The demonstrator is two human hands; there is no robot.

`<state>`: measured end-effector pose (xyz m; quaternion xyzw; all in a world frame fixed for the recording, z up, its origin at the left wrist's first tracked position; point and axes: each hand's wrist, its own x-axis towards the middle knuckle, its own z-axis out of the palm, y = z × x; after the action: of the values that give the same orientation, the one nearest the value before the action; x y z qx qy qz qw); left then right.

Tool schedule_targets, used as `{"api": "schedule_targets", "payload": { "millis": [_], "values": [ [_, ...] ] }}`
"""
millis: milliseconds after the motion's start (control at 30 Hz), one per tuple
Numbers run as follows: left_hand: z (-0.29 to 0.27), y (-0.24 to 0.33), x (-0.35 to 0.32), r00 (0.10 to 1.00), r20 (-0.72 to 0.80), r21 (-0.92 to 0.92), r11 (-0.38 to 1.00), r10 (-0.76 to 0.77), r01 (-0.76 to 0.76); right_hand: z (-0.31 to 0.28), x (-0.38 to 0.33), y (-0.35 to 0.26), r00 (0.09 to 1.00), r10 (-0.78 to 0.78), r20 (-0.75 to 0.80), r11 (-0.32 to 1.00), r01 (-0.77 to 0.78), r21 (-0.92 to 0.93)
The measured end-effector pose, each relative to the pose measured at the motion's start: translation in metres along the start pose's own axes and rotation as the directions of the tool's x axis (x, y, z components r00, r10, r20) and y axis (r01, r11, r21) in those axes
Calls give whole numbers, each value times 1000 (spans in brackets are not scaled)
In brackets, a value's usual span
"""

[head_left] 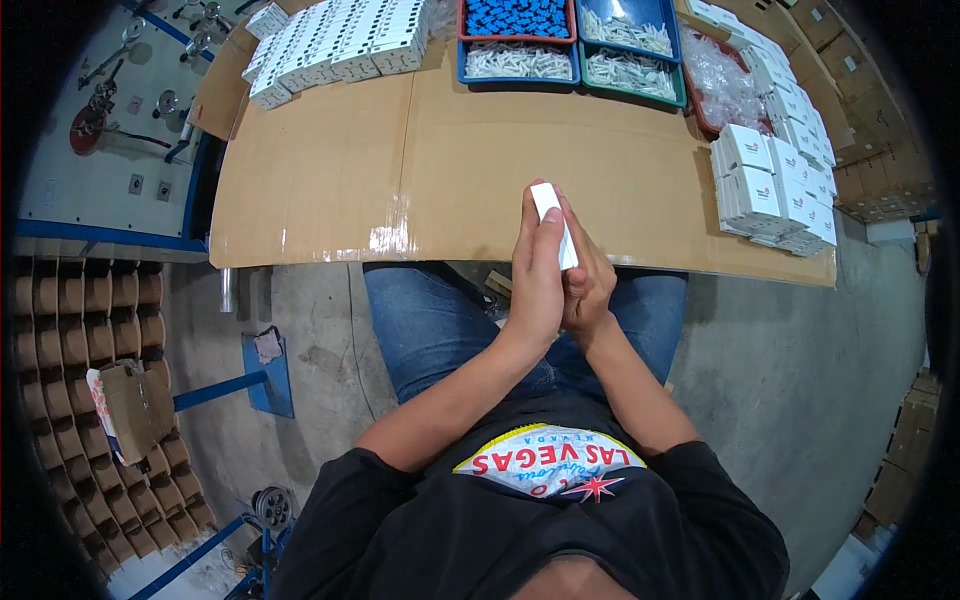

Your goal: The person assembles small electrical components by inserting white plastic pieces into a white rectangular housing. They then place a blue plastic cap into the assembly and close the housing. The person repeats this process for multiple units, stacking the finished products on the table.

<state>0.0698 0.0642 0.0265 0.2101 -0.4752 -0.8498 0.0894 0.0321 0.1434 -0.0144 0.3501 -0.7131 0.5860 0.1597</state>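
Head view, small white box (553, 222) upright between both hands, left hand (537, 275) fingers wrapped around it, right hand (588, 280) fingers closed behind.

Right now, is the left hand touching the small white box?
Touching. The head view shows the left hand wrapped around the small white box, right hand behind it.

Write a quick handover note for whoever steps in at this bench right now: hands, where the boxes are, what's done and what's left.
Left hand and right hand: both clasp one small white box, held upright over the near edge of the cardboard-covered table.
Done, by the look of it: white boxes stacked at the right, more in rows at the far left.
Left: the box in hand is not yet set down. Trays of small parts sit at the far edge.
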Motion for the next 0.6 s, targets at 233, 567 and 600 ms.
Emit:
{"api": "schedule_targets", "payload": {
  "millis": [233,567,600],
  "values": [
    [0,-2,0,1000,1,-29,999,17,-16,2,-3,2,1000,24,6,999,-24,-24],
    [3,-4,0,995,-35,-6,996,89,-89,5,-9,7,1000,12,-4,1000,-12,4],
    [3,-4,0,996,-37,-2,996,86,-86,5,-9,7,1000,15,-4,1000,-15,4]
  ]
}}
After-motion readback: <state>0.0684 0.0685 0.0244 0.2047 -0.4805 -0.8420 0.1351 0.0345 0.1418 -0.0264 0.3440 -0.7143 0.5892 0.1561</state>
